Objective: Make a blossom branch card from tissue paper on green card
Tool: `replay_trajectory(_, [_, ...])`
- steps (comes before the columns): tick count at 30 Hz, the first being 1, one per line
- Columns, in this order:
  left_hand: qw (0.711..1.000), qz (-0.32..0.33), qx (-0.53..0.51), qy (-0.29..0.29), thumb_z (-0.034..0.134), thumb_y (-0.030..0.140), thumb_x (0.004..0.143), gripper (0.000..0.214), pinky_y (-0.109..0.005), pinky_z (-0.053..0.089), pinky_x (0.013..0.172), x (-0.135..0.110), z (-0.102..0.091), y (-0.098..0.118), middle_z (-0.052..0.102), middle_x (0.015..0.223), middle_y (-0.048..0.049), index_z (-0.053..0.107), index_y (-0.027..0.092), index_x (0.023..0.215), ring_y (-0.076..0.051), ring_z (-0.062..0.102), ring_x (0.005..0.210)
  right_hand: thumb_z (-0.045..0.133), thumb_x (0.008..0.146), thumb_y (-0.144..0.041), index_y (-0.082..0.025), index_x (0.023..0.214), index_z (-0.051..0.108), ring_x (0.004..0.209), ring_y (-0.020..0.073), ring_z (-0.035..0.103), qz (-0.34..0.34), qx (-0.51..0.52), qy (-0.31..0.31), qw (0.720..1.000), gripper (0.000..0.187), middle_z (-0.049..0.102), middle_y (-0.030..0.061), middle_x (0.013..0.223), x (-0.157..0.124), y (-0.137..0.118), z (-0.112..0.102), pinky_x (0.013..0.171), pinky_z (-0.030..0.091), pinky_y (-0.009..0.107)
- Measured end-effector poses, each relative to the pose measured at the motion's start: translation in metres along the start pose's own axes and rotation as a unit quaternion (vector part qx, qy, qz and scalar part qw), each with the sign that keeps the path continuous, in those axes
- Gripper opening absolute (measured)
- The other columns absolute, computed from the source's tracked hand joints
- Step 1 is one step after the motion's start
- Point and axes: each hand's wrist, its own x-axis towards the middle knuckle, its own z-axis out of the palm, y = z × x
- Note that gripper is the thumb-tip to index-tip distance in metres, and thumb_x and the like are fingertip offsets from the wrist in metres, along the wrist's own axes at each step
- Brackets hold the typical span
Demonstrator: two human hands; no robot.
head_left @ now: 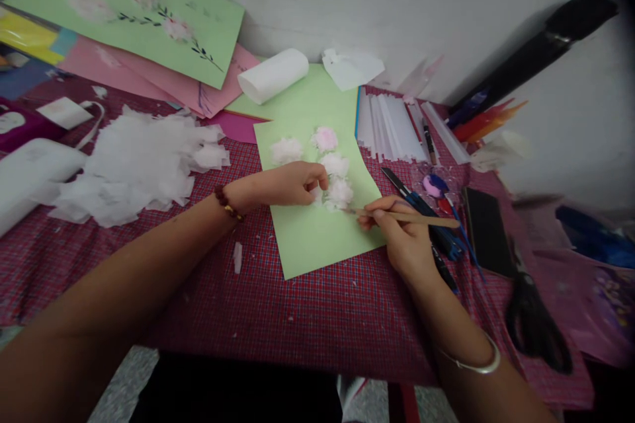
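Note:
On the table lies a light green sheet of paper (317, 248) with several fluffy white and pale pink paper flowers. My left hand (297, 183) rests over the sheet with its fingers curled beside the lower flowers; what its fingertips hold, if anything, is hidden. My right hand (404, 241) grips a flat wooden stick (421, 219) between thumb and fingers. The stick's far tip points left, at the lower edge of the lowest pink flower (339, 193). A pale pink flower (325, 139) sits at the top of the group, and a whiter flower (286, 151) is to its left.
Left of the sheet spreads a heap of thin white paper pieces (143, 158). A finished-looking flower card (198, 20) leans at the back left near a white roll (274, 75). Pens, white strips (389, 125), a black notebook (489, 231) and black scissors (536, 317) lie right.

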Motion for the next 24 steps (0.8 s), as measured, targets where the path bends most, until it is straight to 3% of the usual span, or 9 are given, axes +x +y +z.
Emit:
replay_trajectory(3, [0.999, -0.015, 0.044, 0.010, 0.048, 0.009, 0.063, 0.046, -0.024, 0.030, 0.053, -0.002, -0.001, -0.001, 0.050, 0.068, 0.0016, 0.056, 0.013, 0.109, -0.011, 0.043, 0.059, 0.056, 0.087, -0.023, -0.020, 0.079, 0.067, 0.067, 0.0151, 0.061, -0.021, -0.063, -0.050, 0.997, 0.014, 0.063, 0.0005, 0.071, 0.001, -0.003, 0.003, 0.064, 0.048, 0.030])
replay_trajectory(6, [0.994, -0.035, 0.102, 0.020, 0.047, 0.007, 0.063, 0.050, -0.024, 0.030, 0.054, -0.005, -0.003, 0.000, 0.054, 0.072, -0.0006, 0.055, 0.011, 0.111, -0.012, 0.044, 0.061, 0.054, 0.089, -0.024, -0.020, 0.082, 0.067, 0.069, 0.0153, 0.060, -0.029, -0.096, -0.047, 0.994, 0.015, 0.063, 0.0009, 0.073, 0.002, -0.003, 0.005, 0.064, 0.048, 0.030])
replay_trajectory(10, [0.989, -0.049, 0.138, 0.014, 0.046, 0.008, 0.061, 0.027, -0.026, 0.031, 0.058, -0.006, -0.009, 0.000, 0.061, 0.073, -0.0037, 0.062, 0.012, 0.083, -0.012, 0.046, 0.062, 0.054, 0.091, -0.027, -0.020, 0.088, 0.066, 0.066, 0.0141, 0.060, -0.026, -0.080, -0.025, 0.996, 0.014, 0.061, 0.0006, 0.076, 0.003, 0.002, 0.005, 0.064, 0.048, 0.031])
replay_trajectory(13, [0.996, -0.041, 0.083, -0.003, 0.049, 0.012, 0.064, 0.015, -0.025, 0.031, 0.056, -0.007, -0.015, 0.001, 0.060, 0.064, -0.0010, 0.062, 0.014, 0.071, -0.010, 0.046, 0.058, 0.053, 0.091, -0.028, -0.020, 0.091, 0.065, 0.065, 0.0135, 0.061, -0.013, -0.066, -0.013, 0.998, 0.015, 0.061, 0.0012, 0.080, 0.004, 0.004, 0.005, 0.066, 0.049, 0.032])
replay_trajectory(17, [0.996, 0.024, -0.039, -0.071, 0.055, 0.026, 0.074, 0.016, -0.022, 0.036, 0.058, -0.007, -0.014, 0.007, 0.064, 0.068, 0.0003, 0.067, 0.016, 0.077, -0.009, 0.050, 0.060, 0.055, 0.090, -0.030, -0.019, 0.090, 0.064, 0.062, 0.0128, 0.061, 0.010, -0.054, 0.001, 0.998, 0.015, 0.063, 0.0022, 0.082, 0.005, 0.002, 0.006, 0.064, 0.050, 0.032])
replay_trajectory(20, [0.990, 0.059, -0.067, -0.109, 0.055, 0.029, 0.077, 0.018, -0.022, 0.038, 0.062, -0.003, -0.002, 0.012, 0.066, 0.073, -0.0002, 0.068, 0.016, 0.079, -0.010, 0.054, 0.065, 0.055, 0.090, -0.030, -0.018, 0.090, 0.064, 0.061, 0.0124, 0.061, 0.019, -0.051, 0.000, 0.998, 0.015, 0.063, 0.0026, 0.084, 0.006, 0.002, 0.005, 0.063, 0.049, 0.031])
replay_trajectory(24, [1.000, 0.026, 0.013, -0.009, 0.053, 0.018, 0.072, 0.011, -0.023, 0.033, 0.057, 0.006, 0.016, 0.011, 0.062, 0.065, 0.0004, 0.064, 0.015, 0.071, -0.009, 0.048, 0.058, 0.054, 0.090, -0.029, -0.019, 0.091, 0.064, 0.061, 0.0119, 0.061, 0.022, -0.041, -0.003, 0.999, 0.014, 0.064, 0.0021, 0.084, 0.007, 0.003, 0.006, 0.064, 0.049, 0.031])
